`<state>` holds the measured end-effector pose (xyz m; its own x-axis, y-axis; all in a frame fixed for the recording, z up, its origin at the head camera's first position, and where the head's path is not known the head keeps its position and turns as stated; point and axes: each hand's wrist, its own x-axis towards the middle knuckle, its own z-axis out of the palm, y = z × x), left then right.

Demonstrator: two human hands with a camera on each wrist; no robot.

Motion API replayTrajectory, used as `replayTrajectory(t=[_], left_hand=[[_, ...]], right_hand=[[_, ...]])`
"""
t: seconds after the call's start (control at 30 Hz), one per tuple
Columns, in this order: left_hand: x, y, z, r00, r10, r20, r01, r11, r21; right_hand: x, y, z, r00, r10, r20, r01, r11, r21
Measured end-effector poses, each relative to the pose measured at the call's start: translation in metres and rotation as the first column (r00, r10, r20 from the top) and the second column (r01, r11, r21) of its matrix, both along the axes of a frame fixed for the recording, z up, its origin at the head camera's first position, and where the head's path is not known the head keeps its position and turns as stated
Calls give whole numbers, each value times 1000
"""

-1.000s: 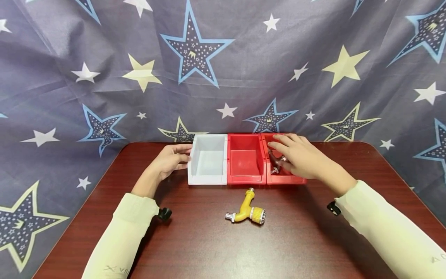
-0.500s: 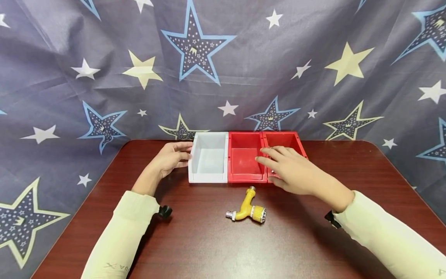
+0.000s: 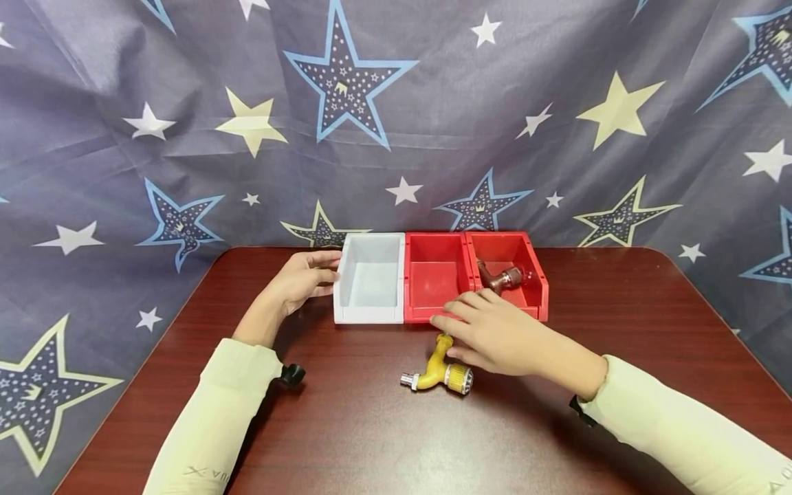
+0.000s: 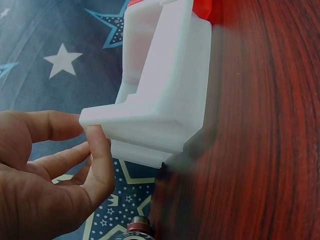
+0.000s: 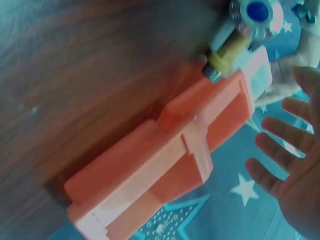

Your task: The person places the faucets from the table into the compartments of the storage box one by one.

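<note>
A yellow faucet (image 3: 436,366) with metal ends lies on the table in front of the bins. My right hand (image 3: 504,337) hovers by its upper end, fingers spread and holding nothing; in the right wrist view, the fingers (image 5: 280,145) are apart from the faucet (image 5: 227,55). A brown faucet (image 3: 500,278) lies inside the right red bin (image 3: 542,302). At the left, my left hand (image 3: 300,282) rests its fingertips against the outer side of the white bin (image 3: 368,315). The left wrist view shows fingertips (image 4: 97,135) touching that bin's rim.
Between the white bin and the right red one stands another red bin (image 3: 436,313), the three side by side. The dark red wooden table (image 3: 346,426) reaches back to a grey-blue star-patterned curtain (image 3: 396,137).
My right hand has come out of the right red bin and moved left and nearer, to the yellow faucet. The brown faucet now shows in that bin. My left hand stays in place.
</note>
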<state>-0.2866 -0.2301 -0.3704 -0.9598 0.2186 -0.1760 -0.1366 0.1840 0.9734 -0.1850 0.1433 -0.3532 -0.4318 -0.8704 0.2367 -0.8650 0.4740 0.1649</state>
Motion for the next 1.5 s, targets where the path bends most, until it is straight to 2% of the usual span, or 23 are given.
replayTrajectory(t=[0.2,0.5,0.8,1.0,1.13,1.27,1.5], left_hand=[[0,-1,0,1000,8,2,-8,1000,-3],[1,0,-1,1000,6,-10,-6,1000,-2],[0,-1,-1,1000,-1,-4,1,1000,-3],[0,0,-1,1000,0,-2,0,1000,-1],[-1,0,-1,1000,-4,-8,4,1000,-3],[0,0,-1,1000,0,-11,0,1000,-2],[2,0,1,1000,0,-3,0,1000,1]], right_hand=[[10,-13,-9,998,68,-6,-68,996,62],[19,-20,-29,998,59,-20,-55,986,158],[20,-21,-30,996,84,40,-90,978,188],[20,-16,-29,995,84,56,-92,982,166],[20,-13,-30,994,61,94,-74,988,136],[20,-13,-29,990,73,123,-87,990,112],[21,-16,-28,989,76,127,-91,989,116]])
